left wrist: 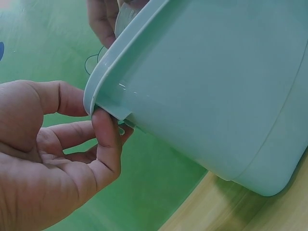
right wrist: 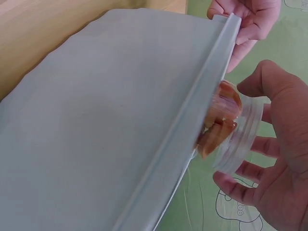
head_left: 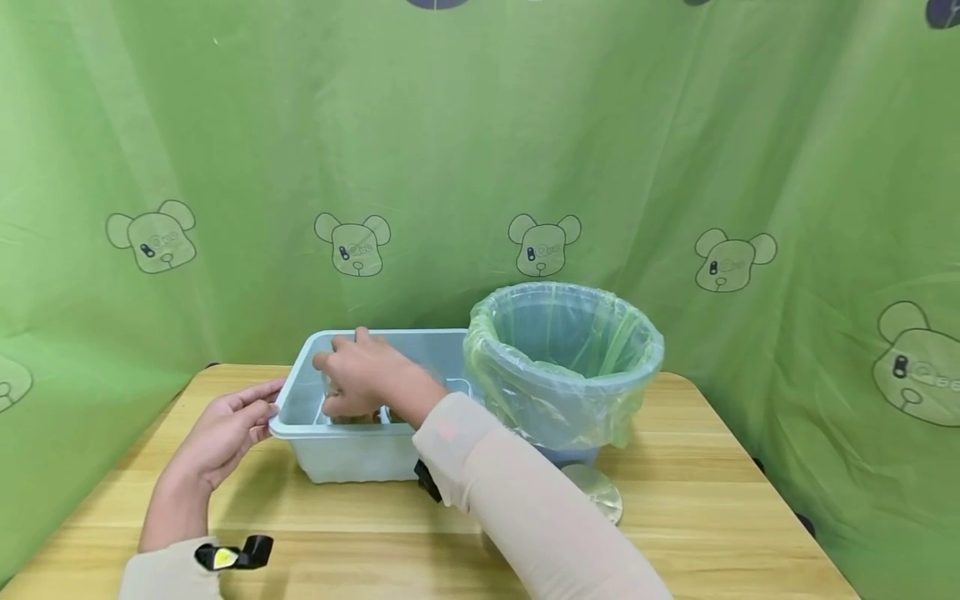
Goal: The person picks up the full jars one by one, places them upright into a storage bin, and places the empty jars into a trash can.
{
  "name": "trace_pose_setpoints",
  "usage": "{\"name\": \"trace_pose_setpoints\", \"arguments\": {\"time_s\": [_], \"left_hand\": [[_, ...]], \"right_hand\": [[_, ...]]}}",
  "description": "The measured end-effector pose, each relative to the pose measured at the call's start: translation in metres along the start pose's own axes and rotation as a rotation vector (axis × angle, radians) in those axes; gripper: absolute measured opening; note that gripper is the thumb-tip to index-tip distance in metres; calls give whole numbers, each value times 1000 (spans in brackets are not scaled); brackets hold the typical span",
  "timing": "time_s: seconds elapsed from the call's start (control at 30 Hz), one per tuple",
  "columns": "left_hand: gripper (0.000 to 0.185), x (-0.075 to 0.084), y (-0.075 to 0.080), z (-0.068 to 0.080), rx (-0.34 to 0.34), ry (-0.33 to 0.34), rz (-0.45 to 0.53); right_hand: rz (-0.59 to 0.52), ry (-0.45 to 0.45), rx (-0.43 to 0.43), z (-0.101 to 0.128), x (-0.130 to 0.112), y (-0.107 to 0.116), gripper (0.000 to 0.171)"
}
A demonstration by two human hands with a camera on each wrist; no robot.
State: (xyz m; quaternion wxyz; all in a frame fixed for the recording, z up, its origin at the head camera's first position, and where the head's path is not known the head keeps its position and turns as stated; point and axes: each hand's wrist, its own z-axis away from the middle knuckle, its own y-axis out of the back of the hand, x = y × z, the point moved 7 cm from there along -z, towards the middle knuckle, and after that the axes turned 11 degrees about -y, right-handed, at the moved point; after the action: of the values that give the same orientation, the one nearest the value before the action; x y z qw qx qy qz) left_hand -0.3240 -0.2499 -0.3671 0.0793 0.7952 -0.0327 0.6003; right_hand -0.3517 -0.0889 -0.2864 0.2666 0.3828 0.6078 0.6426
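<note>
My left hand (head_left: 225, 429) grips the left rim of a pale blue plastic basin (head_left: 352, 454), thumb on top and fingers beneath, as the left wrist view shows. Inside the basin, my right hand (head_left: 367, 375) reaches down over its near left part. In the right wrist view that hand holds a clear round plastic container (right wrist: 245, 134) around its side, thumb and fingers spread about it. Orange-brown pieces (right wrist: 219, 118) show at the container's side toward the basin, partly hidden behind the basin rim. Much of the basin's inside is hidden by my right arm.
A round bin (head_left: 555, 375) lined with a translucent green bag stands to the right, overlapping the basin's right end in the head view. A clear round disc like a lid (head_left: 596, 492) lies on the wooden table (head_left: 690, 492) before it. A green curtain (head_left: 450, 167) hangs behind.
</note>
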Motion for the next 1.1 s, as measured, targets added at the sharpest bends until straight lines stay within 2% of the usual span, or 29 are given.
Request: {"name": "trace_pose_setpoints", "arguments": {"time_s": [0.27,0.6,1.1], "left_hand": [[55,-2,-1,0,3,-1,-16],[55,-2,0,-1,7,1,-29],[56,-2,1,-2,3,2,-21]], "right_hand": [[-41,-49,-3,2,3,-7,62],[-67,-26,30,3,5,-8,62],[-66,-27,17,23,16,12,70]]}}
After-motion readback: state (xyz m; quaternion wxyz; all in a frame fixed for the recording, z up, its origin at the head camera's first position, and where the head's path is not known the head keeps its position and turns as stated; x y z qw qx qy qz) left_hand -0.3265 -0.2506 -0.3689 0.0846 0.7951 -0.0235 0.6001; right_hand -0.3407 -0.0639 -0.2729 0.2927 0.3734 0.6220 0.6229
